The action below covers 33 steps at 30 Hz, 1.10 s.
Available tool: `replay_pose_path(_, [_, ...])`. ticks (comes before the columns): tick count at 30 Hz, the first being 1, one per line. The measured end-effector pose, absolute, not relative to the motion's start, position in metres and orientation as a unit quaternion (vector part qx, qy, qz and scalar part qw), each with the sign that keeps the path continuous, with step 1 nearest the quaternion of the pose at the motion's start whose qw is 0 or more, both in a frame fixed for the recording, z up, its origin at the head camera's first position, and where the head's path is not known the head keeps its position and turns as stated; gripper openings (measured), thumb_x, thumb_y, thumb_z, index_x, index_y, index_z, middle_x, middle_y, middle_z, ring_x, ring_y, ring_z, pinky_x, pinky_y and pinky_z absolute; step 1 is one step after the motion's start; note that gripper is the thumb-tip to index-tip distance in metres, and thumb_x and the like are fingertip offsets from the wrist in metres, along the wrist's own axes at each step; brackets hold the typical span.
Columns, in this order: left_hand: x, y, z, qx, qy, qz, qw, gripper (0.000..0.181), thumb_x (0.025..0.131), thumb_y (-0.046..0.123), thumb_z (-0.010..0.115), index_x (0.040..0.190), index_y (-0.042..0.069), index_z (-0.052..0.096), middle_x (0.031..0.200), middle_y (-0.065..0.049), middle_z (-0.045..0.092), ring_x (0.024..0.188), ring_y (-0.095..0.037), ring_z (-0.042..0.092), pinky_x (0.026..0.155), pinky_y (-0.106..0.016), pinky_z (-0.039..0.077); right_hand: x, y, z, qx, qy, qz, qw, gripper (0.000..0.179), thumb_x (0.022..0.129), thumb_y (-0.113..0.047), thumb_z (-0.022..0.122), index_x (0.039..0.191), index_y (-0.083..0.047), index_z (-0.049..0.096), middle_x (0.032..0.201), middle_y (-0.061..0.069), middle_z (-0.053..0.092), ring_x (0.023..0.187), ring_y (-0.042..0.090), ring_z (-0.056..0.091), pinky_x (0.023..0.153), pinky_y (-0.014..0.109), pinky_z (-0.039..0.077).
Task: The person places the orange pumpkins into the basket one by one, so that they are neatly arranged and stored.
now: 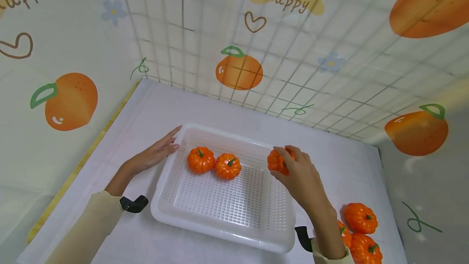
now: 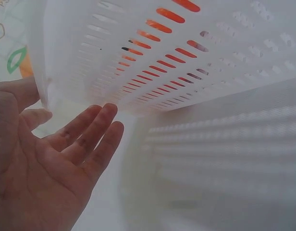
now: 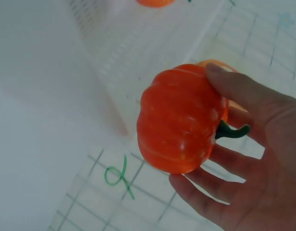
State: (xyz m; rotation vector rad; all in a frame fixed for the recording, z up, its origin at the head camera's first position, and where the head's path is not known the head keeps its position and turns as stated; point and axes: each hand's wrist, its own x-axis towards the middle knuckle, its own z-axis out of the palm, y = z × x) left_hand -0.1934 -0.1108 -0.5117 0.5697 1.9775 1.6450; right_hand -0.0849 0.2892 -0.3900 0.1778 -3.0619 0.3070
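My right hand (image 1: 302, 178) grips a small orange toy pumpkin (image 1: 277, 162) over the right end of a white perforated plastic basket (image 1: 223, 231). In the right wrist view, thumb and fingers spread round the pumpkin (image 3: 179, 120), with its green stem toward the palm. Two more pumpkins, one (image 1: 201, 160) beside another (image 1: 228, 166), sit in the basket's far left part. At the basket's left side, my left hand (image 1: 155, 154) rests against the rim. The left wrist view shows the fingers (image 2: 92, 137) extended loosely by the slotted wall (image 2: 153, 72).
Several orange pumpkins (image 1: 360, 218) lie on the white table (image 1: 124, 231) to the right of the basket, partly behind my right forearm. A wire grid (image 1: 286, 64) stands along the back, and printed sheets line both sides.
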Motion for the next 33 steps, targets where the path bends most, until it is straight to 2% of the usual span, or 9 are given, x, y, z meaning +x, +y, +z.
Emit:
replay_pose_path(8, [-0.194, -0.11, -0.512, 0.204, 0.727, 0.605, 0.252, 0.066, 0.107, 0.032, 0.045, 0.161, 0.031, 0.008, 0.166, -0.009, 0.008, 0.147, -0.042, 0.017, 0.109, -0.069, 0.025, -0.09, 0.276, -0.399, 0.083, -0.99, 0.112, 0.004, 0.065, 0.081, -0.019, 0.085, 0.14, -0.014, 0.056, 0.137, 0.019, 0.049, 0.118, 0.042, 0.05, 0.081, 0.055, 0.057])
replay_pose_path(13, [-0.194, -0.11, -0.512, 0.204, 0.727, 0.606, 0.251, 0.066, 0.107, 0.033, 0.045, 0.161, 0.031, 0.009, 0.167, -0.007, 0.007, 0.148, -0.041, 0.014, 0.11, -0.069, 0.022, -0.095, 0.269, -0.404, 0.089, -0.989, 0.116, -0.021, 0.065, 0.082, -0.02, 0.084, 0.14, -0.014, 0.056, 0.137, 0.019, 0.049, 0.118, 0.042, 0.05, 0.081, 0.053, 0.057])
replay_pose_path(18, [-0.194, -0.11, -0.513, 0.206, 0.727, 0.606, 0.251, 0.066, 0.106, 0.033, 0.045, 0.161, 0.031, 0.009, 0.166, -0.008, 0.008, 0.148, -0.042, 0.016, 0.108, -0.069, 0.025, -0.1, 0.265, -0.413, 0.092, -0.987, 0.122, -0.049, 0.063, 0.082, -0.018, 0.084, 0.138, -0.013, 0.058, 0.136, 0.019, 0.05, 0.119, 0.043, 0.05, 0.079, 0.05, 0.058])
replay_pose_path(24, [-0.195, -0.11, -0.514, 0.205, 0.726, 0.606, 0.254, 0.066, 0.107, 0.033, 0.045, 0.161, 0.031, 0.009, 0.165, -0.011, 0.011, 0.145, -0.043, 0.022, 0.106, -0.068, 0.031, -0.104, 0.262, -0.425, 0.101, -0.985, 0.116, -0.076, 0.056, 0.082, -0.016, 0.083, 0.133, -0.011, 0.062, 0.124, 0.017, 0.055, 0.107, 0.038, 0.054, 0.078, 0.045, 0.059])
replay_pose_path(33, [-0.196, -0.111, -0.514, 0.201, 0.726, 0.606, 0.256, 0.066, 0.106, 0.034, 0.046, 0.161, 0.033, 0.009, 0.166, -0.009, 0.011, 0.147, -0.041, 0.019, 0.108, -0.069, 0.026, -0.113, 0.258, -0.431, 0.115, -0.984, 0.086, -0.101, 0.052, 0.079, -0.013, 0.085, 0.126, -0.009, 0.063, 0.11, 0.015, 0.056, 0.09, 0.032, 0.054, 0.076, 0.039, 0.056])
